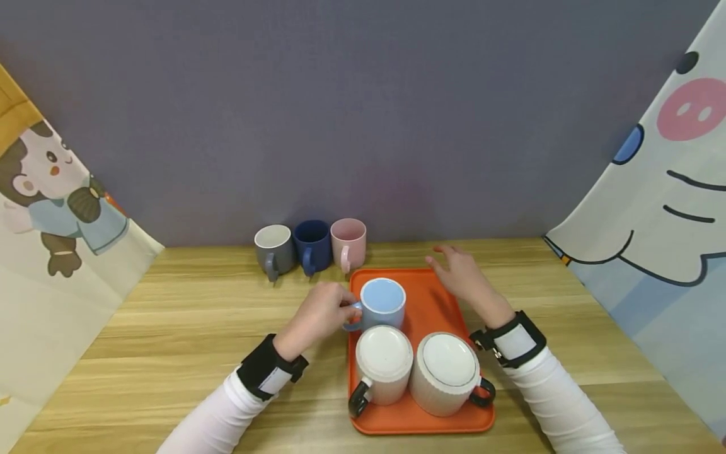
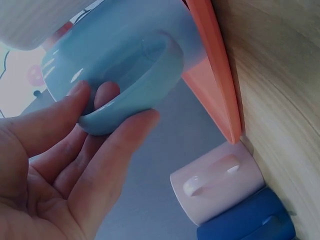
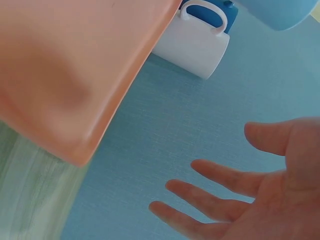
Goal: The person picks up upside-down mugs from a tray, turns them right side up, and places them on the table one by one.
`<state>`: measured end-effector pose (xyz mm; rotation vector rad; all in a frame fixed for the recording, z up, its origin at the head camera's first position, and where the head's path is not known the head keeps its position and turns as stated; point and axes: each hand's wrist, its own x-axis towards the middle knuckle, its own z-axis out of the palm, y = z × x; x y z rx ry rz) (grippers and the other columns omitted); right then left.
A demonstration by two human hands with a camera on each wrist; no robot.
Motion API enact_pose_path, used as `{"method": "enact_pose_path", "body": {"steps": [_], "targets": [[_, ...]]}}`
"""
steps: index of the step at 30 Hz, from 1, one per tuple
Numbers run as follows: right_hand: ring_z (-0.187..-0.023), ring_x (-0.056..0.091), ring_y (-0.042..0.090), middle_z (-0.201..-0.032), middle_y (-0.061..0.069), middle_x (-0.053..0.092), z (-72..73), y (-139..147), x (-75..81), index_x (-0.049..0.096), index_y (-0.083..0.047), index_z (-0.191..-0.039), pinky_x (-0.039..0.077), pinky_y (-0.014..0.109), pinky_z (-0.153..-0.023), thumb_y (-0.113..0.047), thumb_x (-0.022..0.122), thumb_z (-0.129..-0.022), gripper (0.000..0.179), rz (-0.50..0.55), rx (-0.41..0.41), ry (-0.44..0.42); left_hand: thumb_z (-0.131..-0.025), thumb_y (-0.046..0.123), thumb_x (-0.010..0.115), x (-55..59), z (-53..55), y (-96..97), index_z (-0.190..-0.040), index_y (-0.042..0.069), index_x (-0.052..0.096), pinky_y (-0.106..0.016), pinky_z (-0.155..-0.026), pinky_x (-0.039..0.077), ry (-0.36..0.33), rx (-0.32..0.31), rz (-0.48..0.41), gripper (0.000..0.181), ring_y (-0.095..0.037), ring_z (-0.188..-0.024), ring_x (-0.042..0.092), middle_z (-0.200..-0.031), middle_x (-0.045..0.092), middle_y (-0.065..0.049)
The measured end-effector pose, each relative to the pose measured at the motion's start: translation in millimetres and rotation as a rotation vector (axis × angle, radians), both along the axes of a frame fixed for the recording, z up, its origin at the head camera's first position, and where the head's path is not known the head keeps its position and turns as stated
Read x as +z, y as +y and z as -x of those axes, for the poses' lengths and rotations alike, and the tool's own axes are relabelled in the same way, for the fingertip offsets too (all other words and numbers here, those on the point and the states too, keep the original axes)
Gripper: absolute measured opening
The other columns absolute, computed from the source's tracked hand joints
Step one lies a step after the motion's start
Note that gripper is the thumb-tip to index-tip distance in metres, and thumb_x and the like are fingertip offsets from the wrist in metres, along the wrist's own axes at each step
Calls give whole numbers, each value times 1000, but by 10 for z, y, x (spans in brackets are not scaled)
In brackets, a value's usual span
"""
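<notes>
A light blue mug (image 1: 383, 304) stands upside down in the back left of the orange tray (image 1: 433, 296). Its handle (image 2: 145, 90) points left, and my left hand (image 1: 323, 312) pinches it between thumb and fingers. My right hand (image 1: 460, 272) hovers over the tray's back right corner, fingers spread and touching nothing; the right wrist view shows its palm side. Two upturned white mugs with black handles, one on the left (image 1: 384, 362) and one on the right (image 1: 445, 372), fill the front of the tray.
Behind the tray's left corner, a grey mug (image 1: 275, 252), a dark blue mug (image 1: 313, 246) and a pink mug (image 1: 348, 243) stand upright in a row, handles toward me. A grey wall (image 1: 363, 126) rises behind the wooden table (image 1: 227, 302). Printed curtains hang at both sides.
</notes>
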<state>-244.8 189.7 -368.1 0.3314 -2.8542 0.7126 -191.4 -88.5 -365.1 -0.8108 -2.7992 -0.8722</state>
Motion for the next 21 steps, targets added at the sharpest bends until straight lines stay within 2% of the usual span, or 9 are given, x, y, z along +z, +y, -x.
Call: {"method": "enact_pose_path", "body": {"steps": [5, 8, 11, 14, 17, 21], "targets": [[-119, 48, 48, -128, 31, 52, 0, 9, 3, 50, 7, -130, 39, 57, -99, -28, 49, -98, 47, 0, -4, -6, -79, 15, 76, 8, 48, -47, -62, 8, 70, -17, -45, 28, -81, 20, -64, 18, -4, -47, 40, -50, 49, 9], [-120, 48, 48, -130, 31, 51, -4, 12, 10, 49, 7, -131, 39, 57, -99, -29, 48, -99, 48, 3, -3, -25, -79, 14, 75, -16, 97, -80, -68, 7, 73, -18, -46, 39, -184, 45, -150, 14, -8, -48, 51, -56, 61, 3], [-120, 47, 48, -132, 31, 49, -6, 16, 24, 48, 6, -132, 39, 58, -99, -30, 47, -99, 49, 8, -5, -46, -81, 13, 73, -65, 163, -110, -75, 2, 75, -28, -51, 52, -294, 77, -276, 12, -13, -53, 59, -66, 69, -8], [-121, 46, 48, -134, 31, 47, -2, 25, 37, 47, 5, -133, 39, 58, -99, -31, 46, -100, 50, 15, -7, -55, -83, 12, 71, -115, 236, -130, -80, -2, 74, -39, -57, 55, -367, 129, -386, 15, -15, -55, 61, -68, 70, -15], [-121, 45, 49, -133, 32, 47, 8, 34, 44, 47, 6, -133, 39, 59, -98, -30, 47, -99, 49, 18, -7, -51, -84, 12, 70, -131, 294, -136, -83, -5, 74, -43, -61, 56, -389, 184, -469, 17, -13, -55, 61, -69, 69, -18], [-122, 45, 48, -133, 31, 48, 20, 34, 46, 47, 7, -133, 38, 58, -100, -30, 47, -100, 49, 20, -1, -44, -85, 11, 70, -129, 341, -130, -86, -7, 73, -35, -60, 57, -375, 250, -580, 18, -12, -56, 63, -71, 70, -18]]}}
